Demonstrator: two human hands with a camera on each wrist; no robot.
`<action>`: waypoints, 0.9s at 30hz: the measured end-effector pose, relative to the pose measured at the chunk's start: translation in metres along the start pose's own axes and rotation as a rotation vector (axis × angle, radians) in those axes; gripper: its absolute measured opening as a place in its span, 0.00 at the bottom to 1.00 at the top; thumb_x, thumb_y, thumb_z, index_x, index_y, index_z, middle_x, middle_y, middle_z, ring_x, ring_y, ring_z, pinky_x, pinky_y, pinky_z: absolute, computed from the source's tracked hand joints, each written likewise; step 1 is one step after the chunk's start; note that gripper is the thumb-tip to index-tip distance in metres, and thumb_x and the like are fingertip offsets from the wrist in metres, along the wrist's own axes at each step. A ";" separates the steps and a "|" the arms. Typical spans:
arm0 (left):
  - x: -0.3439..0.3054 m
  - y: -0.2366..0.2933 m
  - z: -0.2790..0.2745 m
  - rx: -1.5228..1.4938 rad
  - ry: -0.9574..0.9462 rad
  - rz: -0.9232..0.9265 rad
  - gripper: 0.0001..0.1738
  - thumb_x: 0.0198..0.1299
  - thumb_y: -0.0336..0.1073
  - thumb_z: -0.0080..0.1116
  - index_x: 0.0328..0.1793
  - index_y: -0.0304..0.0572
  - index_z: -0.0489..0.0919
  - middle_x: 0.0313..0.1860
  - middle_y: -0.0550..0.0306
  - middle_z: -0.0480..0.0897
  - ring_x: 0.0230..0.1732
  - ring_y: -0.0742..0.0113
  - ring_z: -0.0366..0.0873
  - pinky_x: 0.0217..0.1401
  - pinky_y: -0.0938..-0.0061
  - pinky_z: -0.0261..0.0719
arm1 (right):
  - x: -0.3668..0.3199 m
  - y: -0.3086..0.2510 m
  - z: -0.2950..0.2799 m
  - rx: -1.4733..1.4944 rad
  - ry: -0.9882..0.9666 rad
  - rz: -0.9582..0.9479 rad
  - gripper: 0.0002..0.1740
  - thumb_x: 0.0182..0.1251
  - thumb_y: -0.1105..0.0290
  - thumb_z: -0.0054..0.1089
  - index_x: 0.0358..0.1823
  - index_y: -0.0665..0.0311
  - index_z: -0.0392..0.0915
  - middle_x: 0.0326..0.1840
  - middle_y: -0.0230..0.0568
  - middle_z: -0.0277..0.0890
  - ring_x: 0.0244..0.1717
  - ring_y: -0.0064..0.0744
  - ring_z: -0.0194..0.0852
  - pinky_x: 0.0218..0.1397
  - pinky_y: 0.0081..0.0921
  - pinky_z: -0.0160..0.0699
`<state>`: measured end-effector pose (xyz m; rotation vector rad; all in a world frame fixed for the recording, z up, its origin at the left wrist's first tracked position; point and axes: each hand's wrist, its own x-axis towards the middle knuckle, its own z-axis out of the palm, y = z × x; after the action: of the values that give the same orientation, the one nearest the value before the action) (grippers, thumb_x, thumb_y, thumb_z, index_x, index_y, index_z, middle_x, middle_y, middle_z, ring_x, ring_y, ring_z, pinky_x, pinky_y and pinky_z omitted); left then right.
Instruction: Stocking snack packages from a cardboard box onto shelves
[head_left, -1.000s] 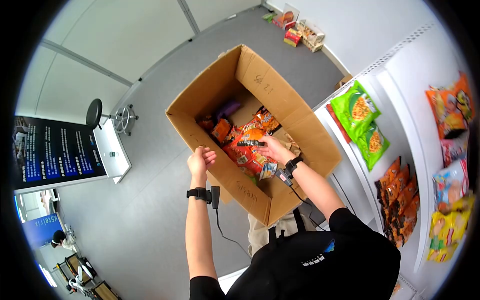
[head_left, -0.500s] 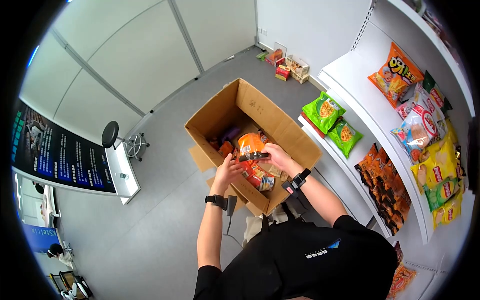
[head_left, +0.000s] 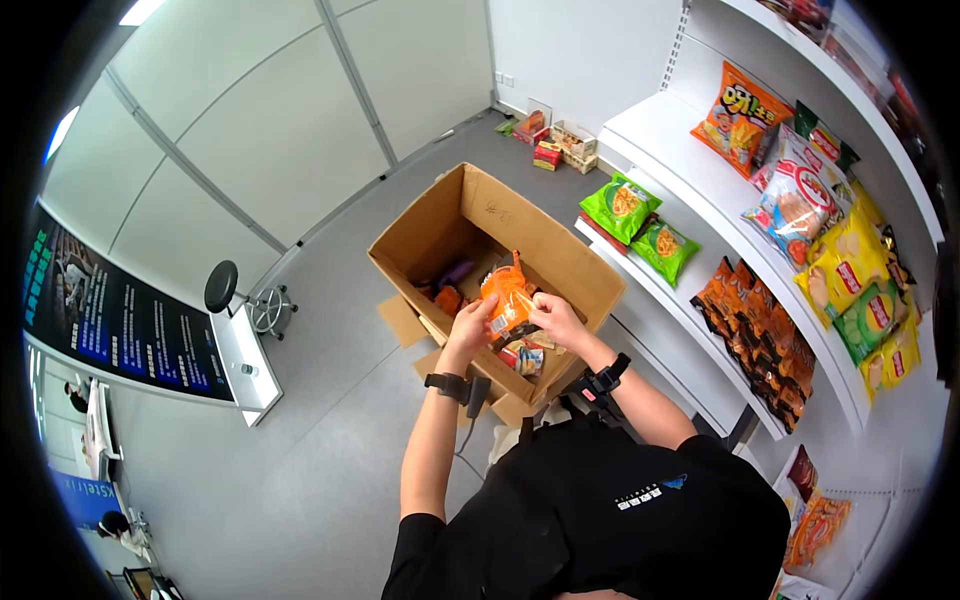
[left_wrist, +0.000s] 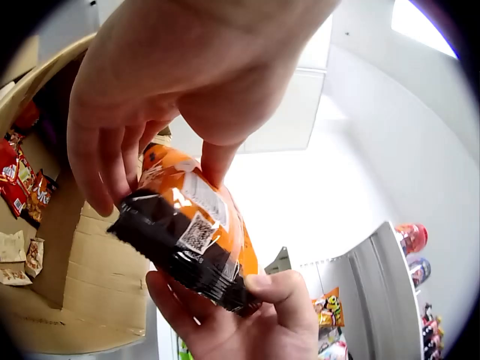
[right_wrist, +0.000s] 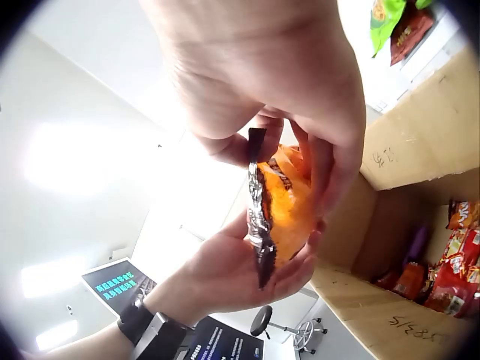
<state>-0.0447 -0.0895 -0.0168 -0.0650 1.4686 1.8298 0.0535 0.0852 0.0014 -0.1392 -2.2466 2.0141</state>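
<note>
Both hands hold an orange snack bag (head_left: 509, 308) with a black crimped end, above the open cardboard box (head_left: 415, 235). My left hand (head_left: 470, 328) grips one side, its thumb and fingers spread around the bag, as the left wrist view shows. With thumb and fingers my right hand (head_left: 560, 322) pinches the bag at a corner of the black end (left_wrist: 169, 244). A barcode and a square code show on the bag's printed face. Inside the box below lie red and orange snack packets (right_wrist: 457, 270) and a purple item (right_wrist: 418, 244).
White shelves at right carry green bags (head_left: 622, 207), a row of orange-brown bags (head_left: 755, 340) and yellow chip bags (head_left: 850, 260). Small boxes (head_left: 560, 150) sit on the floor by the wall. A black-seated stool (head_left: 222, 285) stands at left beside a display board (head_left: 120, 320).
The orange bag has come up out of the box in my right hand. My left hand has moved in and taken hold of it. The head view has swung toward the shelves.
</note>
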 end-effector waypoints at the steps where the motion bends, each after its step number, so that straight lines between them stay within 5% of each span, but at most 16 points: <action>1: 0.004 -0.007 -0.002 0.071 -0.004 0.012 0.27 0.59 0.50 0.61 0.52 0.34 0.75 0.28 0.63 0.77 0.24 0.76 0.72 0.26 0.82 0.71 | -0.005 0.001 -0.001 -0.010 0.018 -0.004 0.13 0.57 0.73 0.54 0.20 0.61 0.60 0.19 0.22 0.58 0.23 0.12 0.55 0.24 0.17 0.57; 4: 0.007 -0.018 0.012 0.442 0.185 0.251 0.32 0.59 0.54 0.59 0.56 0.31 0.72 0.37 0.57 0.79 0.32 0.72 0.77 0.33 0.76 0.77 | -0.022 -0.013 -0.005 -0.075 0.044 0.079 0.13 0.56 0.72 0.55 0.20 0.61 0.60 0.20 0.24 0.59 0.23 0.12 0.59 0.26 0.18 0.60; 5: 0.005 -0.020 0.017 0.362 0.125 0.178 0.33 0.59 0.56 0.58 0.57 0.32 0.71 0.39 0.56 0.79 0.34 0.70 0.77 0.35 0.74 0.78 | -0.028 -0.020 -0.005 -0.101 0.047 0.121 0.13 0.56 0.71 0.56 0.20 0.62 0.60 0.20 0.25 0.60 0.24 0.12 0.61 0.27 0.18 0.61; 6: -0.021 0.001 0.038 0.283 0.065 0.104 0.34 0.59 0.57 0.57 0.58 0.32 0.70 0.42 0.54 0.79 0.37 0.69 0.78 0.37 0.72 0.79 | -0.033 -0.025 -0.004 -0.162 0.065 -0.036 0.14 0.53 0.70 0.58 0.21 0.63 0.61 0.25 0.34 0.65 0.26 0.24 0.69 0.30 0.24 0.67; 10: -0.037 0.007 0.064 0.172 -0.085 -0.012 0.33 0.59 0.63 0.53 0.53 0.39 0.75 0.42 0.58 0.79 0.40 0.69 0.77 0.39 0.71 0.79 | -0.039 -0.028 -0.003 -0.441 0.095 -0.331 0.15 0.47 0.69 0.62 0.22 0.65 0.62 0.36 0.46 0.68 0.33 0.49 0.67 0.37 0.35 0.69; 13: -0.031 -0.004 0.073 0.050 -0.194 0.053 0.27 0.62 0.59 0.51 0.49 0.42 0.77 0.38 0.58 0.81 0.36 0.70 0.79 0.36 0.74 0.78 | -0.049 -0.047 -0.005 -0.513 -0.016 -0.274 0.17 0.48 0.67 0.64 0.22 0.65 0.63 0.42 0.44 0.69 0.41 0.46 0.70 0.41 0.36 0.69; 14: -0.025 -0.009 0.074 -0.020 -0.229 0.081 0.25 0.63 0.58 0.50 0.48 0.42 0.77 0.37 0.58 0.81 0.35 0.70 0.79 0.34 0.75 0.77 | -0.054 -0.061 -0.010 -0.536 -0.124 -0.156 0.18 0.49 0.64 0.67 0.23 0.64 0.64 0.48 0.44 0.68 0.54 0.47 0.68 0.48 0.33 0.70; 17: -0.039 0.002 0.089 -0.026 -0.248 0.046 0.21 0.65 0.53 0.50 0.47 0.44 0.78 0.35 0.59 0.82 0.32 0.72 0.79 0.31 0.79 0.77 | -0.067 -0.056 -0.019 -0.537 -0.070 -0.447 0.18 0.53 0.62 0.67 0.24 0.64 0.66 0.57 0.45 0.67 0.63 0.48 0.63 0.55 0.31 0.69; 18: -0.034 -0.002 0.091 -0.007 -0.238 0.066 0.20 0.64 0.51 0.51 0.49 0.42 0.77 0.39 0.58 0.82 0.36 0.70 0.80 0.31 0.76 0.79 | -0.076 -0.059 -0.024 -0.446 -0.050 -0.359 0.16 0.55 0.61 0.67 0.27 0.64 0.70 0.62 0.46 0.67 0.66 0.47 0.60 0.60 0.31 0.66; 21: -0.023 -0.015 0.107 -0.082 -0.215 0.060 0.19 0.64 0.46 0.52 0.52 0.40 0.75 0.46 0.58 0.80 0.45 0.68 0.79 0.38 0.72 0.81 | -0.094 -0.043 -0.047 -0.332 0.152 -0.245 0.12 0.56 0.64 0.67 0.28 0.63 0.73 0.65 0.50 0.65 0.65 0.42 0.64 0.65 0.33 0.62; 22: -0.021 -0.017 0.118 -0.179 -0.272 0.055 0.19 0.64 0.43 0.50 0.54 0.38 0.73 0.49 0.57 0.79 0.47 0.67 0.78 0.45 0.71 0.80 | -0.102 -0.037 -0.056 -0.320 0.282 -0.304 0.12 0.58 0.63 0.65 0.35 0.63 0.75 0.59 0.47 0.70 0.61 0.37 0.67 0.61 0.30 0.66; 25: -0.029 -0.023 0.156 -0.187 -0.359 0.043 0.21 0.65 0.42 0.47 0.59 0.37 0.70 0.51 0.57 0.79 0.49 0.65 0.78 0.52 0.70 0.77 | -0.131 -0.020 -0.083 0.040 0.487 -0.026 0.16 0.62 0.62 0.63 0.44 0.65 0.73 0.54 0.41 0.72 0.54 0.32 0.73 0.53 0.24 0.71; 27: -0.038 -0.032 0.183 -0.139 -0.394 0.036 0.22 0.65 0.43 0.47 0.60 0.38 0.69 0.52 0.57 0.78 0.52 0.66 0.76 0.56 0.70 0.74 | -0.157 -0.013 -0.106 0.219 0.403 0.171 0.23 0.65 0.57 0.60 0.53 0.66 0.67 0.51 0.37 0.71 0.47 0.28 0.76 0.47 0.25 0.76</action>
<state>0.0755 0.0476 0.0366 0.2430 1.0735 1.8448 0.2253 0.1648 0.0216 -0.6691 -1.8109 2.0680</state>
